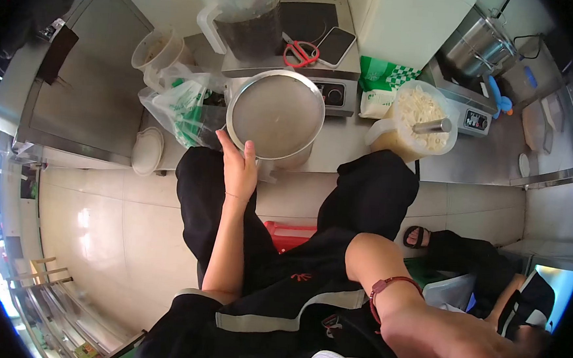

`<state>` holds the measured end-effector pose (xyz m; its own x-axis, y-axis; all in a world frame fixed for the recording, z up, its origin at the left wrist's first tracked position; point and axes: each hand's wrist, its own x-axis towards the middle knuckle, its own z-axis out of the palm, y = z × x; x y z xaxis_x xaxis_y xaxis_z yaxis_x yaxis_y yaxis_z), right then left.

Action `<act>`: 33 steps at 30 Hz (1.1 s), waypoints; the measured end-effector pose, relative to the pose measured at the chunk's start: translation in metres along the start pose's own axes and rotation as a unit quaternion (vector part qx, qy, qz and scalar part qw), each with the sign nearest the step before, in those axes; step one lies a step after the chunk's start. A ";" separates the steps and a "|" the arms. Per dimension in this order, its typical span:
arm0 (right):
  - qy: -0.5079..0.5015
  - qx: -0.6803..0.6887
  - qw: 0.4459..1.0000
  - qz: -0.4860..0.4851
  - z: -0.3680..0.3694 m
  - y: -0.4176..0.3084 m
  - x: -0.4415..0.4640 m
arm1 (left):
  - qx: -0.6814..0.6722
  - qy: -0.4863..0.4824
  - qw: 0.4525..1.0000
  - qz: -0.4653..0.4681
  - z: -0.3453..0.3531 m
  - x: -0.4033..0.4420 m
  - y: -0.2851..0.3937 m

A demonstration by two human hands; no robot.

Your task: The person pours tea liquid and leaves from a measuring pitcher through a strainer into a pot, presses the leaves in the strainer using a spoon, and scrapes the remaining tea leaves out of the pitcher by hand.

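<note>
My left hand (240,169) is at the near left edge of a round fine-mesh strainer (277,115). Its thumb and index finger are stretched apart, touching or very close to the metal rim. The strainer sits on top of a clear container (295,160), most of which it hides. Close to the camera at the lower right is my right hand (463,347), well away from the counter. Its fingers are partly hidden and blurred, so their closure does not show. A red bracelet (378,287) circles that wrist.
Red scissors (301,52) and a phone (337,46) lie on an induction cooker (341,94), beside a dark-filled pitcher (248,29). A pitcher of pale pieces (421,115) stands right; a plastic bag (186,107) lies left. Another person's sandalled foot (417,237) shows at right.
</note>
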<state>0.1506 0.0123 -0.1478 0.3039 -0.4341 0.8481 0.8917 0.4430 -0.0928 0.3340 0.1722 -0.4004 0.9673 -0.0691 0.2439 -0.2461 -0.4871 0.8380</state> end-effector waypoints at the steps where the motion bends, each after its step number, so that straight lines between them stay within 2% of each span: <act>1: -0.005 0.001 1.000 -0.002 -0.001 -0.001 0.001 | -0.006 0.003 1.000 0.002 0.000 -0.001 0.004; 8: -0.037 -0.002 0.999 -0.019 0.003 -0.006 0.007 | 0.004 -0.040 0.999 -0.002 -0.006 0.001 -0.003; 10: -0.065 0.021 0.997 -0.028 -0.002 -0.005 0.009 | 0.028 -0.018 0.999 -0.021 -0.009 0.004 0.000; 13: -0.105 0.037 0.993 -0.042 -0.006 -0.006 0.016 | 0.083 0.023 0.996 0.013 -0.027 0.023 0.019; 16: -0.083 -0.053 0.994 -0.045 -0.002 -0.013 0.027 | 0.105 0.020 0.993 0.053 -0.044 0.070 0.032; 19: -0.124 0.018 0.987 -0.099 -0.003 -0.018 0.030 | 0.096 0.031 0.992 0.077 -0.040 0.141 0.019; 20: -0.130 0.032 0.983 -0.122 0.001 -0.014 0.031 | 0.060 0.051 0.994 0.069 -0.035 0.166 0.014; 23: -0.096 0.136 0.920 -0.355 0.016 0.035 0.045 | 0.020 0.156 0.984 0.080 -0.018 0.229 0.001; 24: -0.101 0.148 0.919 -0.351 0.015 0.042 0.047 | 0.017 0.169 0.982 0.078 -0.015 0.239 -0.001; 26: -0.120 0.192 0.910 -0.348 0.008 0.053 0.048 | -0.210 0.050 0.976 0.021 -0.011 0.257 -0.005; 27: -0.157 0.090 0.968 -0.171 -0.012 0.040 0.040 | -0.216 0.058 0.974 0.021 -0.009 0.265 -0.011; 29: -0.040 0.003 0.999 -0.025 -0.025 0.051 0.036 | -0.213 0.071 0.974 0.030 0.000 0.275 -0.021; 30: -0.031 -0.016 0.999 0.011 -0.036 0.067 0.039 | -0.217 0.072 0.973 0.028 0.001 0.275 -0.017; 31: -0.024 -0.035 0.998 0.048 -0.046 0.083 0.042 | -0.277 0.073 0.958 -0.015 0.002 0.273 -0.008; 32: -0.020 -0.113 0.986 0.125 -0.058 0.104 0.047 | -0.335 0.073 0.938 -0.055 0.001 0.272 0.002; 33: -0.016 -0.190 0.961 0.200 -0.069 0.127 0.054 | -0.340 0.074 0.936 -0.057 0.005 0.274 0.002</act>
<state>0.3031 -0.0092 -0.1498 0.6432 -0.2605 0.7200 0.7653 0.2486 -0.5937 0.5987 0.1475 -0.3341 0.9831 0.0947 0.1564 -0.1719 0.1866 0.9673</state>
